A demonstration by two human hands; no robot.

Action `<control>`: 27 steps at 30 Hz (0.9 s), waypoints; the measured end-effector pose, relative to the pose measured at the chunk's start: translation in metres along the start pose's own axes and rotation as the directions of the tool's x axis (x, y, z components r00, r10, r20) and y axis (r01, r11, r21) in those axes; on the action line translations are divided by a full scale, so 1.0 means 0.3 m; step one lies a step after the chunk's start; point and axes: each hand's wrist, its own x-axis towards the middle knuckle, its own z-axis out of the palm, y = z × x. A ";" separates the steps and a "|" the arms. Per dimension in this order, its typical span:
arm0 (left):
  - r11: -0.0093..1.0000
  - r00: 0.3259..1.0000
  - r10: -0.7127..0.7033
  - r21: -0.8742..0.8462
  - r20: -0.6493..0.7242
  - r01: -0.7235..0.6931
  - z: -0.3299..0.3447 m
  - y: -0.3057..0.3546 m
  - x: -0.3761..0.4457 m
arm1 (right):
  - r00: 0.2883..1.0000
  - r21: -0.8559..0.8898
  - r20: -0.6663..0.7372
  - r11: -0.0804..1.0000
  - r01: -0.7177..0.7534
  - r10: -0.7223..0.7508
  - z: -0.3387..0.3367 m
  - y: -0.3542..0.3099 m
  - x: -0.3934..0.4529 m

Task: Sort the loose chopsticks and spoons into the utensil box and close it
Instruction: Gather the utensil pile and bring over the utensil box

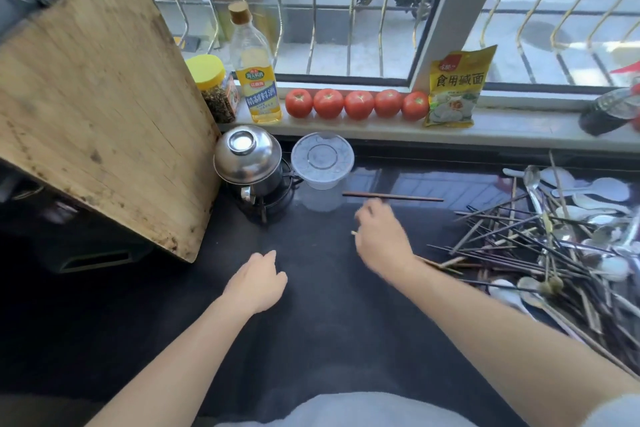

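Head view. The dark glossy bench (311, 322) carries a large tangled pile of dark and pale chopsticks (512, 246) mixed with white ceramic and steel spoons (595, 204) at its right side. One pair of dark brown chopsticks (393, 197) lies apart from the pile, flat on the bench, just in front of a clear round plastic container with a lid (322, 159).

The right hand (379, 239) hovers just below this separate pair, fingers curled. A pale stick tip shows at its fingers, so it may grip one thin chopstick; motion blur prevents confirmation. The left hand (258, 282) rests low over the bare centre of the bench, loosely curled and holding nothing.

No utensil box is visible in this view; its location cannot be determined.

Task status, as a judgement: sorting is at an early stage. Nearly all chopsticks and spoons remain loose in the pile. Separating the types, loading the box and closing it are all outstanding.
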 end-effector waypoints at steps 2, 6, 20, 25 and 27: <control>0.999 0.999 0.038 -0.024 0.020 -0.038 0.064 0.027 -0.050 | 0.983 -0.130 0.155 0.984 0.120 -0.099 0.095 0.038 -0.220; 0.992 0.990 0.123 -0.017 0.073 -0.122 0.181 0.108 -0.125 | 0.966 -0.341 0.245 0.940 0.007 0.082 0.123 0.176 -0.360; 0.957 0.945 0.285 -0.107 0.159 -0.271 0.436 0.499 -0.212 | 0.948 -0.085 0.017 0.945 -0.315 0.317 -0.062 0.330 -0.851; 0.948 0.955 0.273 -0.201 0.119 -0.246 0.597 0.724 -0.243 | 0.906 -0.108 0.015 0.902 -0.419 0.422 -0.149 0.655 -0.983; 0.954 0.971 0.228 -0.215 0.071 -0.208 0.671 0.784 -0.254 | 0.917 -0.157 0.044 0.909 -0.386 0.397 -0.203 0.758 -1.012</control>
